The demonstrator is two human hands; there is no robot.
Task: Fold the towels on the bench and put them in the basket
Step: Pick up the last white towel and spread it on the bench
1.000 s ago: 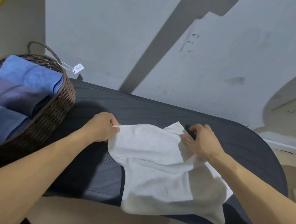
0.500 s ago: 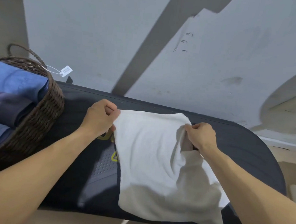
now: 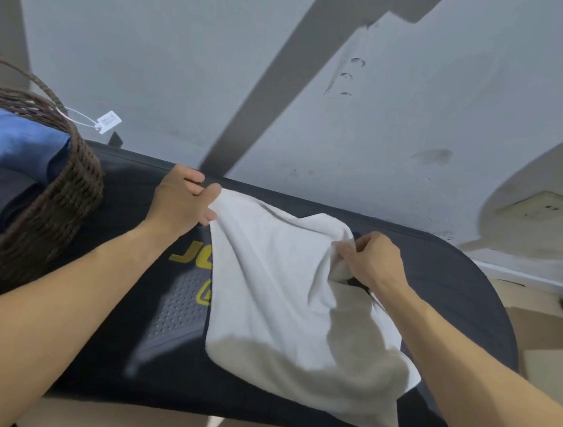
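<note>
A white towel [image 3: 278, 289] lies spread on the dark tabletop [image 3: 462, 276], its near edge hanging just past the front rim. The left hand [image 3: 182, 203] pinches the far left corner between thumb and fingers; the right hand [image 3: 373, 259] has its grip curled round a bunched fold near the far right corner, so that side is crumpled rather than flat. The basket [image 3: 64, 204] stands on the tabletop to the left, well apart from the towel, already holding folded blue towels [image 3: 14, 151]. The step in hand looks like squaring the towel for its first fold. The risks: with the right corner gathered instead of pinched at its tip, the fold may come out skewed or trap a wrinkle; and a pull toward the body could slide the overhanging edge off the smooth tabletop, dragging the rest down to the floor.
</note>
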